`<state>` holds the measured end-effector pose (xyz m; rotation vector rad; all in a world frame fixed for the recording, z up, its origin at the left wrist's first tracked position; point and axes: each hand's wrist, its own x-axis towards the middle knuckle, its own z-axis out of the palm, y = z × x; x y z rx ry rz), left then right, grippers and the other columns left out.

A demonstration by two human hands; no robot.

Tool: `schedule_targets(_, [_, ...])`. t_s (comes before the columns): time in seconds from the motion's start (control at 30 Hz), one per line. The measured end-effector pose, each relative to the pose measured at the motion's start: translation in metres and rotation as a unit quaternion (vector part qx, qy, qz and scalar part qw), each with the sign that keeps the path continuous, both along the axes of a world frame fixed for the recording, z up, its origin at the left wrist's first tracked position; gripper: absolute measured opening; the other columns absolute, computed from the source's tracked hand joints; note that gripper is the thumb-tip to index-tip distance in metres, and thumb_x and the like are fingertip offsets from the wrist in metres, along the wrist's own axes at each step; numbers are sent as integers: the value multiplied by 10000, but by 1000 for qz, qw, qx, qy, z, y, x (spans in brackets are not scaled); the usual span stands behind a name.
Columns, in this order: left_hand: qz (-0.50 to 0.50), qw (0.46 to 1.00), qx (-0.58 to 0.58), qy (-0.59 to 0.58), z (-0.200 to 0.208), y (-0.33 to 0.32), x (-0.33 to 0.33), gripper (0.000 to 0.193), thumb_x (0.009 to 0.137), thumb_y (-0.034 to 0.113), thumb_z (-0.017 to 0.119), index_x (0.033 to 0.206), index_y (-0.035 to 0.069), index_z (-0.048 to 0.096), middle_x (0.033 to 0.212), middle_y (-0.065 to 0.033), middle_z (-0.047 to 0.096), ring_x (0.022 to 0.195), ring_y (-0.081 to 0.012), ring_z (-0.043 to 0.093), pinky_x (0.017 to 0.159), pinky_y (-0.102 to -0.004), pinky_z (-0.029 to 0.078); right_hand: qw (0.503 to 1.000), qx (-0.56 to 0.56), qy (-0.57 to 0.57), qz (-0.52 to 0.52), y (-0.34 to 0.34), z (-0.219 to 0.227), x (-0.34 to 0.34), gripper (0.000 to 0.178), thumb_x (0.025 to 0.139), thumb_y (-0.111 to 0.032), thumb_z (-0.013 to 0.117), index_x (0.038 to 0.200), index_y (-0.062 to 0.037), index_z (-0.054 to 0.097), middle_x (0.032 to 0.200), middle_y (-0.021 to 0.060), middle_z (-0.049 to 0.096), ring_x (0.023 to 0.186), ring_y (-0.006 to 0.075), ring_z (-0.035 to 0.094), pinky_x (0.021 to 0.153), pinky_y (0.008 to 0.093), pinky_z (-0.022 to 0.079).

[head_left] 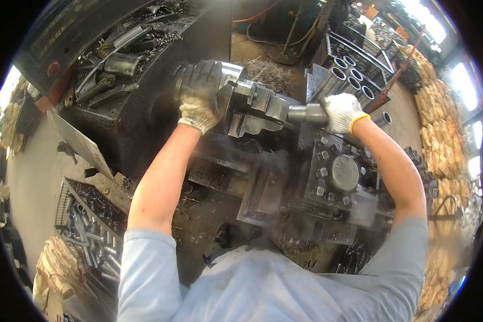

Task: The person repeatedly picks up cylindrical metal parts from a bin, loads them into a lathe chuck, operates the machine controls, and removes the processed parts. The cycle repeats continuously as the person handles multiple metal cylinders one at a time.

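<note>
My left hand (201, 94), in a blackened glove, is closed over the rim of a lathe chuck (234, 70), its fingers curled over the far side. The chuck's stepped jaws (260, 102) face right. A grey metal cylinder (307, 113) runs sideways from the jaws to my right hand (342, 112). That hand, in a white knit glove with a yellow cuff, is wrapped round the cylinder's right end. Whether the jaws clamp the cylinder cannot be made out. Below it stands a bolted tool post (342, 173) with a round top.
Several metal tubes (354, 83) stand in a frame at the far right. Scrap and metal pieces (121, 64) lie on the machine's headstock. A crate of small cylinders (91, 236) sits at lower left. Metal shavings (268, 72) cover the floor behind; stacked tan bundles (440, 134) line the right.
</note>
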<state>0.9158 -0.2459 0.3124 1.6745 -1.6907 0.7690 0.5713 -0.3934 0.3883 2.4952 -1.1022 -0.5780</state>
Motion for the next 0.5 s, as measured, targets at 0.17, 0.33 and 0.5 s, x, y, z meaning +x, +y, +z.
schedule_targets(0.17, [-2,999,29,45,17,39,-39,714,977,347,700,1557,-19,502,1508,-277,591,1465,-429,511,1259,-512,357,966,-97,-240,20,139,69,-32,650,713,-254,855,1279,-46,611,1076,224,740,958,400,749,860,511,616])
schedule_targets(0.33, [-347,581,96,730,-4,190,-180,621,995,312,736,1461,-32,513,1353,-172,654,1288,-306,619,1150,-461,469,925,54,-372,-56,300,37,-10,861,731,-282,866,1472,-21,514,1146,239,726,978,409,757,847,481,632])
schedule_targets(0.5, [-184,323,254,893,-84,230,-194,534,942,291,808,1339,-12,621,1208,-139,712,1050,-262,725,934,-445,600,831,324,-348,-289,345,-106,-16,774,750,-388,890,1394,-52,625,1137,242,758,990,393,765,814,472,618])
